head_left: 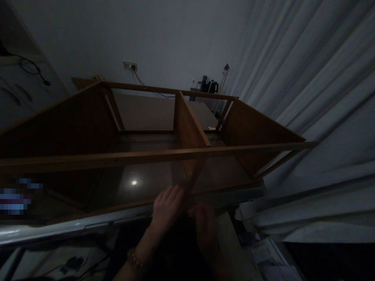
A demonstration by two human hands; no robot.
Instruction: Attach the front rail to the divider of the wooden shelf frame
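Note:
A large brown wooden furniture frame [140,156] with open bays lies before me, a divider panel [193,125] across its inside. My left hand [166,207], a beaded bracelet at its wrist, is closed on the frame's near lower edge, beside the foot of the short upright [197,173] below the divider. Just to the right, my right hand [205,224] is in deep shadow near the same joint. Its fingers look bent and pinched together. Whatever lies between them is too dark to make out.
White curtains [328,117] hang along the right side. A black kettle [212,86] stands behind the frame, and a cable runs from a wall socket [130,65]. Under the frame's near edge runs a pale metallic rail [70,226]. Papers [268,251] lie low at right.

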